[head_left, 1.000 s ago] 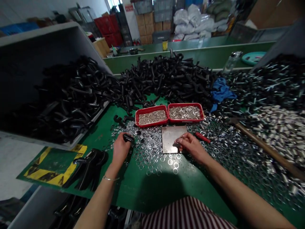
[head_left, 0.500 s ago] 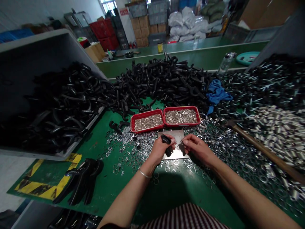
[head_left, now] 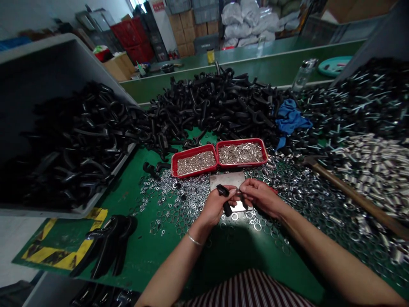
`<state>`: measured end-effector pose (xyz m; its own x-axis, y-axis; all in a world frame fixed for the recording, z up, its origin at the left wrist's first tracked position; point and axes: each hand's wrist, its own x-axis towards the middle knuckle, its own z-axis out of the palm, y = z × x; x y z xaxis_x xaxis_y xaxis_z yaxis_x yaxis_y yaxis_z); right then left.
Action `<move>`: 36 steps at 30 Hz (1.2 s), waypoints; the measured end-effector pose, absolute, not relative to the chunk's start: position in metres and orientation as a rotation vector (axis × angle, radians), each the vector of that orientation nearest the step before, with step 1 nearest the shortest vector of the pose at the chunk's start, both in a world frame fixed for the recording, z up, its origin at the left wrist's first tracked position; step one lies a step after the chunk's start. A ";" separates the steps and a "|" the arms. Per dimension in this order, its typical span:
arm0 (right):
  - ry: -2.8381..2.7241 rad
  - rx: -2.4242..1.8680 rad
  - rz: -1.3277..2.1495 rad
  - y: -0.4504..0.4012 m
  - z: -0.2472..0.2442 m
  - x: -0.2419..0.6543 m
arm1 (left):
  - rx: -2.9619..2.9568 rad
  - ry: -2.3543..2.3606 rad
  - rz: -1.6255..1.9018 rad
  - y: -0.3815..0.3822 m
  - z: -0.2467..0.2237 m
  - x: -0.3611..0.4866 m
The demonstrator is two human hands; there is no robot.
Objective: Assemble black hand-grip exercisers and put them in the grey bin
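- Left hand (head_left: pixel 214 209) and right hand (head_left: pixel 262 197) are together at the worktop's near-centre, fingertips meeting; the left is clamped on a black forged part (head_left: pixel 224 199), while whether the right grips anything cannot be told
- The part, matte and curved, is held just over a brushed steel plate (head_left: pixel 227 181)
- Progress: one part is in hand; the visible stock is large, and no finished assembly can be identified
- Loose bright washers (head_left: pixel 166 204) are spread across the green worktop (head_left: pixel 123 196) near the front edge
- A stack of black forged parts (head_left: pixel 107 245) lies on a yellow-and-black striped mat (head_left: pixel 59 249) at the left corner
- Two red trays (head_left: pixel 194 164) (head_left: pixel 242 152), behind the plate, are filled with small metal fittings
- A wood-handled hammer (head_left: pixel 351 192) lies toward the right edge, beside a heap of cylindrical steel sleeves (head_left: pixel 373 166)
- Farther back, a large heap of black forged parts (head_left: pixel 207 102) spans the worktop's rear edge, beside a grey bin (head_left: pixel 38 50) of the same parts
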<state>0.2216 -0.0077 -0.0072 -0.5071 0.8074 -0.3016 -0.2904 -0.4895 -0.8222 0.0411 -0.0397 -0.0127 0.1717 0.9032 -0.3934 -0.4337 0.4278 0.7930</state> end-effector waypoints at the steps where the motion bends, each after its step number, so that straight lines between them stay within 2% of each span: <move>1: -0.907 -0.911 2.073 -0.007 -0.007 0.222 | 0.570 0.971 1.026 -0.040 -0.014 0.042; 6: -0.898 -0.893 2.211 -0.005 -0.003 0.226 | 0.684 0.985 1.047 -0.044 -0.018 0.039; 8: -1.049 -0.958 2.103 -0.005 -0.002 0.230 | 0.828 1.065 1.008 -0.045 -0.015 0.033; 11: -1.371 -1.085 1.764 -0.002 0.000 0.237 | 1.013 1.099 0.941 -0.044 -0.004 0.019; 15: -1.619 -1.149 1.489 0.004 0.009 0.244 | 0.975 1.007 0.992 -0.036 0.004 0.009; 22: -1.316 -1.142 1.431 -0.007 0.014 0.211 | 0.966 1.259 1.118 -0.024 -0.015 0.035; 27: -1.351 -1.199 1.225 -0.016 0.009 0.192 | 0.809 1.196 1.202 -0.029 -0.015 0.049; 29: -1.369 -1.202 1.256 -0.014 0.008 0.193 | 0.789 1.114 1.107 -0.035 -0.009 0.047; 33: -1.311 -1.142 1.552 -0.010 0.007 0.198 | 0.819 0.789 0.773 -0.050 0.008 0.038; 36: -1.396 -1.085 1.675 -0.010 0.007 0.207 | 0.763 0.665 0.700 -0.055 0.014 0.036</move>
<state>0.2067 -0.0104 0.0068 -0.4111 0.8960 -0.1677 0.0032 -0.1825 -0.9832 0.0362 -0.0549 0.0138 0.5898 0.7596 -0.2741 -0.3133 0.5281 0.7893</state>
